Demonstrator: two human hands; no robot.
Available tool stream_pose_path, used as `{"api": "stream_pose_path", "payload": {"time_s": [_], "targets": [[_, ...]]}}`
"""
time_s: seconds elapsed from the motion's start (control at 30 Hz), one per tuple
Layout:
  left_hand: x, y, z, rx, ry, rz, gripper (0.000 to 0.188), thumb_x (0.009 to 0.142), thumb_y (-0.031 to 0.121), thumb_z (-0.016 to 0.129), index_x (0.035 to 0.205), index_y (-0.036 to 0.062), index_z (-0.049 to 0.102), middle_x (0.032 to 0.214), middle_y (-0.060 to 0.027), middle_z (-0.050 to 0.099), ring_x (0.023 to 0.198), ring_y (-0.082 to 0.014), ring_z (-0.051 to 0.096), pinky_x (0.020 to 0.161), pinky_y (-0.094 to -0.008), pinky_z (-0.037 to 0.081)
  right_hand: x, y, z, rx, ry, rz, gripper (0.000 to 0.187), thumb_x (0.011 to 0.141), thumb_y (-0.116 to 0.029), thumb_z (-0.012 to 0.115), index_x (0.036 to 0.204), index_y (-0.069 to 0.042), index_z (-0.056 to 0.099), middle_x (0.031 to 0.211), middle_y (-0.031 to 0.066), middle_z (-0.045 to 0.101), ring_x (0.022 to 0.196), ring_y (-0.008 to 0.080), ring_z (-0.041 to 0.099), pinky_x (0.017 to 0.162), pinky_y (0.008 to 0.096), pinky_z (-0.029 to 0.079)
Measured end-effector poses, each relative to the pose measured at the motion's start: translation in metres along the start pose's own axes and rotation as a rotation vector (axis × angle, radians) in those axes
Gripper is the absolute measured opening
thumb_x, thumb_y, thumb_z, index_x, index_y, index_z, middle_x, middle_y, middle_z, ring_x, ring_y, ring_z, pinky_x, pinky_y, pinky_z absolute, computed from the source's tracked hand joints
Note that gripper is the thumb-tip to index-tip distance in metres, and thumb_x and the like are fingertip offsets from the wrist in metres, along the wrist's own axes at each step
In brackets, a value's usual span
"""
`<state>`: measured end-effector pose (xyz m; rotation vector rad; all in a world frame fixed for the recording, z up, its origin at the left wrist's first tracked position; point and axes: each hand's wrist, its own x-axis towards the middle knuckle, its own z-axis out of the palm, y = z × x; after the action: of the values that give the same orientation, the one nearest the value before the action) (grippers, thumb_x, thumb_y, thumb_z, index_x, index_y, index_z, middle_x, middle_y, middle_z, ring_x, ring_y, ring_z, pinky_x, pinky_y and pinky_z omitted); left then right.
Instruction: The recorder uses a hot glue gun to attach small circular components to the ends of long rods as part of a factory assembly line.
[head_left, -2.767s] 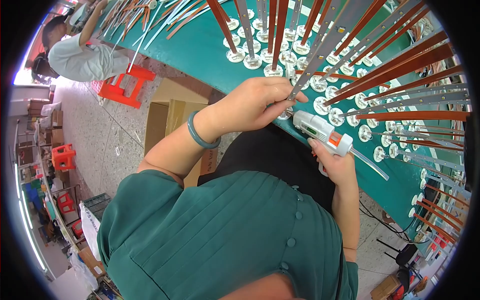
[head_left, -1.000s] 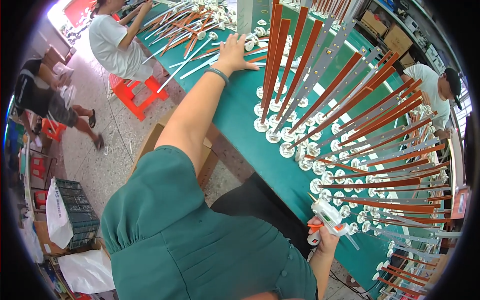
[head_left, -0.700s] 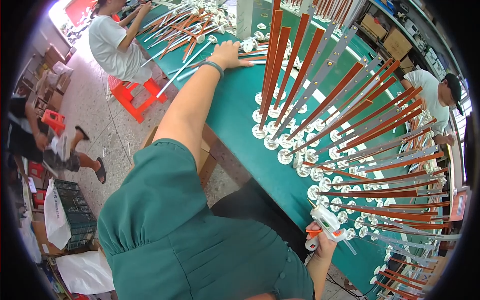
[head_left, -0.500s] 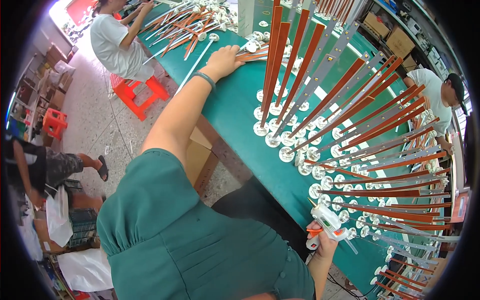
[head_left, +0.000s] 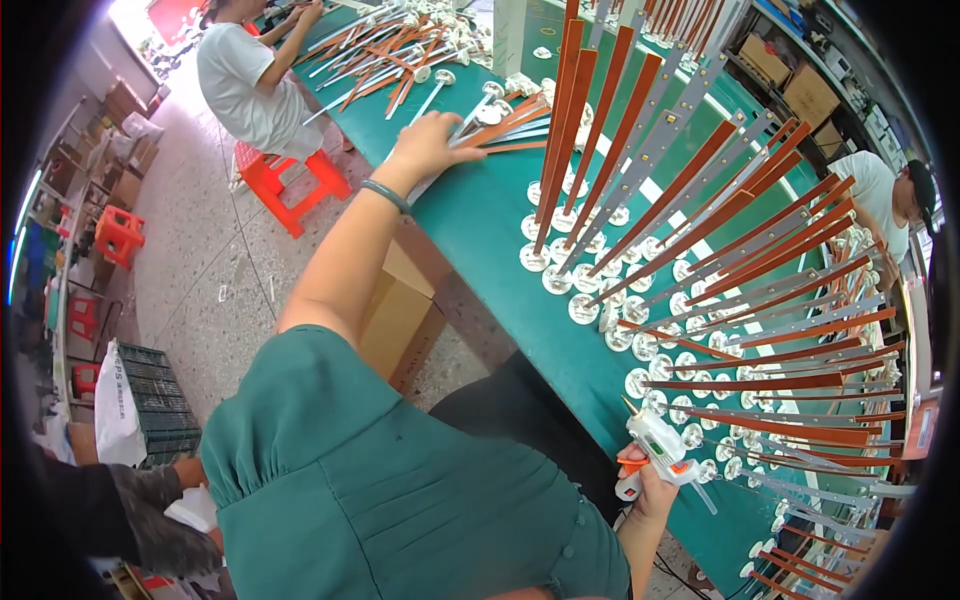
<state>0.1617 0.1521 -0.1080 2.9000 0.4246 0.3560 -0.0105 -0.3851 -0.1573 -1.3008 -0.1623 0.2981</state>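
Note:
My left hand [head_left: 428, 148] reaches over the table to a loose pile of strips on round white bases. Its fingers curl over a pale strip [head_left: 465, 122] with a white disc at its far end, while the thumb sticks out to the side; the fingertips are partly hidden. Another strip with a round base [head_left: 440, 88] lies just beyond the knuckles. Low on the right, my right hand [head_left: 650, 493] grips a white and orange hot glue gun [head_left: 655, 440], its nozzle pointing up and left. Rows of upright brown strips [head_left: 625, 130] and grey LED strips [head_left: 655, 130] stand nearby on clear-white round bases [head_left: 583, 308].
The green table [head_left: 470, 215] runs diagonally, with a strip heap [head_left: 400, 50] at its far end. Two people [head_left: 245, 75] work at the table's far left and right. A cardboard box [head_left: 400, 320], red stools [head_left: 285, 190] and another person [head_left: 150, 510] are around me.
My left hand has drawn back slightly to the left, and a pale strip has turned with it. The person at left has moved nearer. The glue gun stays nearly in place.

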Motion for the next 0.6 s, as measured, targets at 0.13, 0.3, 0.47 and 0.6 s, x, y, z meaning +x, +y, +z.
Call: {"api": "stream_pose_path", "payload": {"time_s": [0.13, 0.3, 0.47, 0.6], "targets": [[0.026, -0.058, 0.006, -0.07, 0.286, -0.26, 0.06, 0.077, 0.049, 0.072, 0.119, 0.0079, 0.059, 0.121, -0.0166, 0.058, 0.106, -0.0331, 0.06, 0.09, -0.0454, 0.048, 0.0, 0.0, -0.003, 0.01, -0.025, 0.009, 0.039, 0.082, -0.025, 0.072, 0.1, 0.007, 0.061, 0.089, 0.0251, 0.064, 0.061, 0.0219, 0.062, 0.055, 0.0276, 0.052], [0.041, -0.089, 0.021, -0.015, 0.037, -0.308, 0.046, 0.076, 0.023, 0.071, 0.118, 0.0099, 0.055, 0.116, -0.0203, 0.061, 0.107, -0.0354, 0.06, 0.089, -0.0436, 0.048, 0.0, 0.0, -0.003, 0.018, -0.038, 0.001, 0.039, 0.082, -0.026, 0.073, 0.1, 0.006, 0.061, 0.09, 0.0241, 0.063, 0.063, 0.021, 0.062, 0.055, 0.027, 0.052], [0.029, -0.097, 0.014, -0.604, -0.002, -0.361, 0.044, 0.074, 0.001, 0.062, 0.116, 0.0113, 0.058, 0.092, -0.0121, 0.064, 0.083, -0.023, 0.062, 0.073, -0.0344, 0.049, -0.004, -0.001, -0.002, 0.066, -0.038, 0.002, 0.033, 0.081, -0.015, 0.07, 0.105, 0.006, 0.061, 0.088, 0.0159, 0.067, 0.068, 0.0185, 0.063, 0.061, 0.0283, 0.051], [0.008, -0.121, -0.009, -1.248, -0.357, -0.297, 0.043, 0.085, 0.001, 0.055, 0.127, 0.0114, 0.057, 0.081, -0.0007, 0.056, 0.071, -0.012, 0.056, 0.066, -0.0263, 0.049, -0.003, -0.004, -0.002, -0.002, -0.058, 0.038, 0.038, 0.082, -0.025, 0.072, 0.103, 0.004, 0.061, 0.093, 0.0225, 0.063, 0.067, 0.0207, 0.062, 0.059, 0.027, 0.051]]}}
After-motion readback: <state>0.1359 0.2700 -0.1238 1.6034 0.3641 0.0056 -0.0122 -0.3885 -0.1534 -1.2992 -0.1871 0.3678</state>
